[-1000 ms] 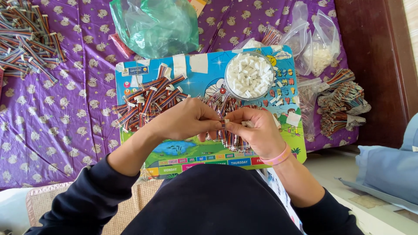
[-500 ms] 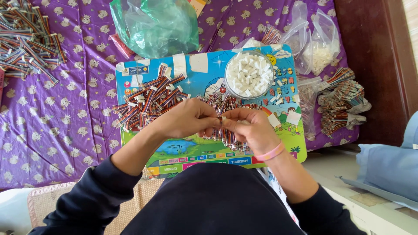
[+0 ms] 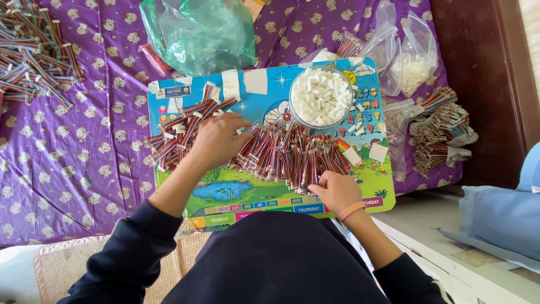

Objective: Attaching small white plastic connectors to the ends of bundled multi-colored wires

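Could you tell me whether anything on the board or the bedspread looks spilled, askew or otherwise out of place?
A few white connectors lie loose on the picture board beside the bowl rather than in it. Two tape strips sit crooked on its top edge. Otherwise nothing stands out.

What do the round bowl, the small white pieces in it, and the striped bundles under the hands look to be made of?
The bowl looks like clear plastic or glass: its rim is see-through and glossy. The white pieces seem to be matte moulded plastic, blocky and uniform. The striped bundles look like flat, many-coloured insulated wires, flexible and slightly shiny. The left hand rests on another such pile; the right hand touches the bundles' edge.
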